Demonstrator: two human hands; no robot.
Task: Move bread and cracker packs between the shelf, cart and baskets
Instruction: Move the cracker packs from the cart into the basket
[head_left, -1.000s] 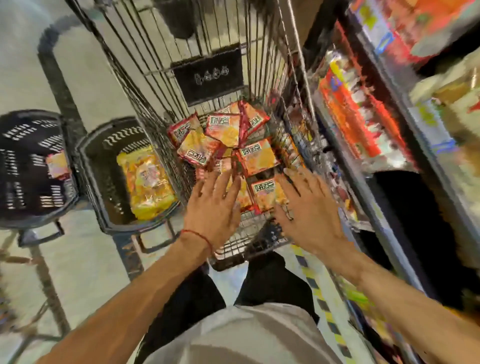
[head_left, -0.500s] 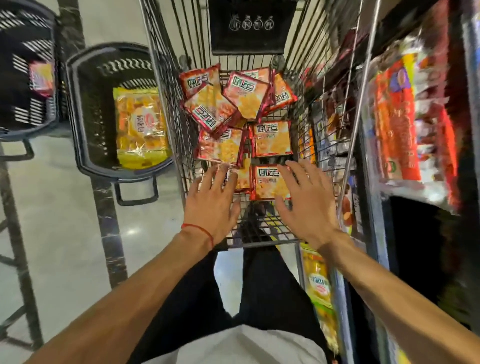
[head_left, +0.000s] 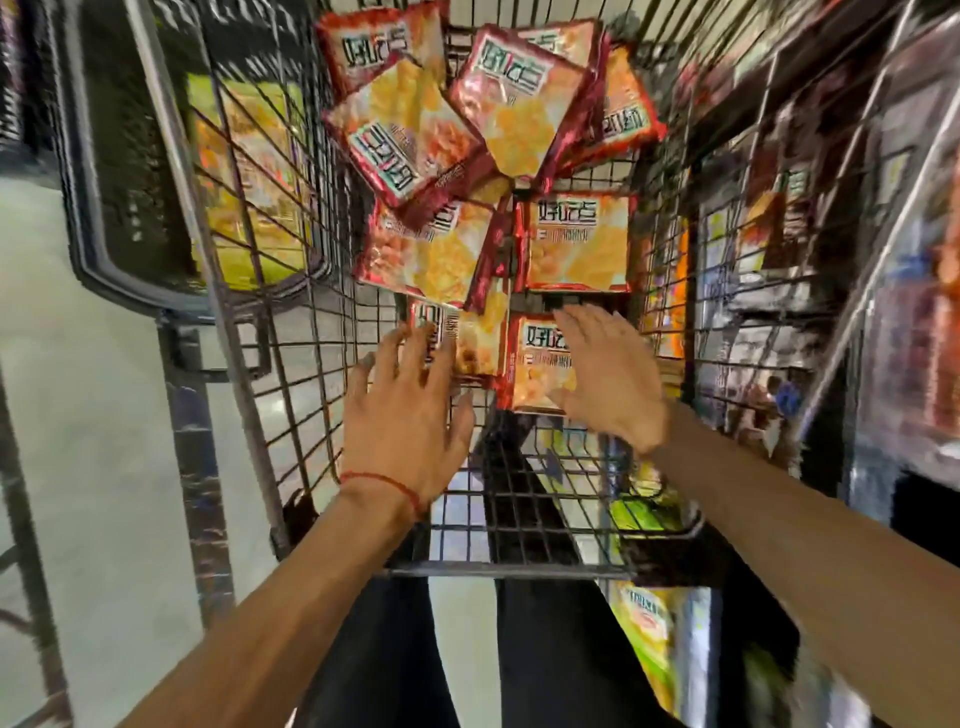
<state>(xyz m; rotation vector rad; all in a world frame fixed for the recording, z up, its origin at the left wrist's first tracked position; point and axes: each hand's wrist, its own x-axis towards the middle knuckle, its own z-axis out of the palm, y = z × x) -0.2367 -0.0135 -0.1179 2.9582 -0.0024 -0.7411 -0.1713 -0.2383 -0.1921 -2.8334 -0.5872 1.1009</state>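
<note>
The left hand (head_left: 405, 415) and right hand (head_left: 610, 382), both open with fingers spread, have moved deeper into the cart (head_left: 509, 571) and now lie over the two cracker packs (head_left: 530, 364) nearest its near edge. Neither grips yet, so a pick-up looks next; a basket (head_left: 119, 208) waits by the cart's left side

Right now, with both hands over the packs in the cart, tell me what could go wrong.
1. The cracker packs lie overlapped in a loose pile, so lifting one may drag its neighbours.
2. The left hand and right hand are both open over glossy wrappers; a hasty grasp could slip.
3. The wire floor of the cart has gaps where a pack corner might snag.
</note>
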